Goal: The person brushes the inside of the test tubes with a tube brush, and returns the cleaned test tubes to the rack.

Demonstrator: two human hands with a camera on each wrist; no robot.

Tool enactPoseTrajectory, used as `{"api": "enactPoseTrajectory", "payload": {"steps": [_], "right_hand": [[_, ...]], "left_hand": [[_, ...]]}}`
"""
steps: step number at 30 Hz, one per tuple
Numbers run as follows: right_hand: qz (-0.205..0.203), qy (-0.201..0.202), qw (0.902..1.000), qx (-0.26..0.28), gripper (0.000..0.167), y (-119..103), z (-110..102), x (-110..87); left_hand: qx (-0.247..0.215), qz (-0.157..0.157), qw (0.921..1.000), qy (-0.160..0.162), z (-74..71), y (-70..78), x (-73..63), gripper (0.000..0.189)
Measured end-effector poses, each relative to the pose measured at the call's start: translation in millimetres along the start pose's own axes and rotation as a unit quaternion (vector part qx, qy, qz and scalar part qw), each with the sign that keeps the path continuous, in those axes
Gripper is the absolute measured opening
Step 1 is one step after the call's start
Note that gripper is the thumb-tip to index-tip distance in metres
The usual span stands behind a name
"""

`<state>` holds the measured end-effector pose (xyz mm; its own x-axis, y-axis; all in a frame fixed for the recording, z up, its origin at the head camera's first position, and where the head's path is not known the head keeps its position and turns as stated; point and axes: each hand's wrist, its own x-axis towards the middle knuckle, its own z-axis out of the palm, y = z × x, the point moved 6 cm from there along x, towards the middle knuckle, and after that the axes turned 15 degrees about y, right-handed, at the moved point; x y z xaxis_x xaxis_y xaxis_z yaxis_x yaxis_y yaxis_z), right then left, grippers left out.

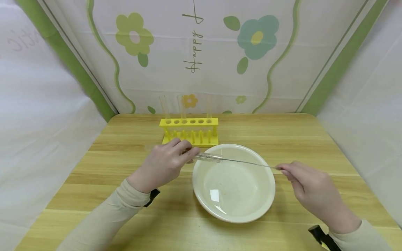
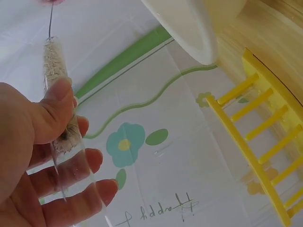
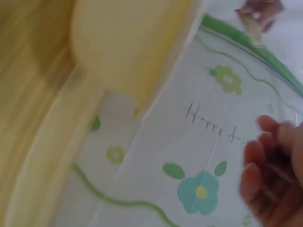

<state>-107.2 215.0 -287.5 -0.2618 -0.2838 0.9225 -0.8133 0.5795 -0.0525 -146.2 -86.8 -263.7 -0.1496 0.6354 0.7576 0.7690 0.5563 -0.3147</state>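
Observation:
My left hand (image 1: 169, 162) grips a clear glass test tube (image 1: 209, 157), tilted nearly level over the left rim of a white basin (image 1: 240, 219). Inside the tube, the left wrist view shows the pale bristles of a test tube brush (image 2: 55, 59), thumb and fingers wrapped round the glass. From the tube's mouth the brush's thin twisted wire (image 1: 248, 162) runs right across the basin. My right hand (image 1: 314, 191) pinches the end of that wire just past the basin's right rim. Water with light reflections lies in the basin.
Behind the basin, to the left, stands a yellow test tube rack (image 1: 201, 122) with three upright clear tubes, one of them a tube (image 1: 164, 108) at its left end. The wooden table (image 1: 270, 132) meets a flower-printed cloth (image 1: 213, 80) at the back; white cloth hangs on both sides.

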Motion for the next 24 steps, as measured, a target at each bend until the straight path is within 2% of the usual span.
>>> {"api": "enactPoseTrajectory", "payload": {"steps": [2, 4, 6, 8, 10, 13, 20, 24], "right_hand": [[-0.1, 0.062, 0.9921, -0.044, 0.034, -13, -3, 8.1], [-0.178, 0.105, 0.9757, -0.073, 0.026, -23, -4, 12.1], [-0.231, 0.128, 0.9603, -0.09, 0.021, -28, -5, 10.1], [-0.262, 0.133, 0.9503, -0.103, 0.021, -30, -4, 5.7], [-0.276, 0.136, 0.9456, -0.106, 0.022, -29, -4, 0.9], [-0.279, 0.146, 0.9441, -0.097, 0.024, -30, -3, -1.7], [-0.266, 0.153, 0.9482, -0.083, 0.026, -35, 0, 3.2], [-0.267, 0.147, 0.95, -0.069, 0.025, -44, 8, 12.2]], "left_hand": [[-0.009, -0.006, 0.9999, -0.004, -0.8, -0.6, -1.7, 0.022], [-0.016, -0.008, 0.9998, -0.009, -1.4, -0.4, -2.9, 0.022], [-0.023, -0.009, 0.9996, -0.01, -1.8, -0.1, -4.0, 0.021], [-0.029, -0.007, 0.9995, -0.009, -2.2, 0.2, -4.3, 0.021], [-0.03, -0.004, 0.9995, -0.007, -2.5, 0.3, -4.5, 0.02], [-0.033, 0.0, 0.9994, -0.005, -3.6, 0.6, -3.9, 0.021], [-0.04, 0.003, 0.9992, 0.005, -6.8, 4.0, -0.6, 0.022], [-0.042, 0.03, 0.9985, 0.018, -6.7, 13.7, 3.8, 0.021]]}}
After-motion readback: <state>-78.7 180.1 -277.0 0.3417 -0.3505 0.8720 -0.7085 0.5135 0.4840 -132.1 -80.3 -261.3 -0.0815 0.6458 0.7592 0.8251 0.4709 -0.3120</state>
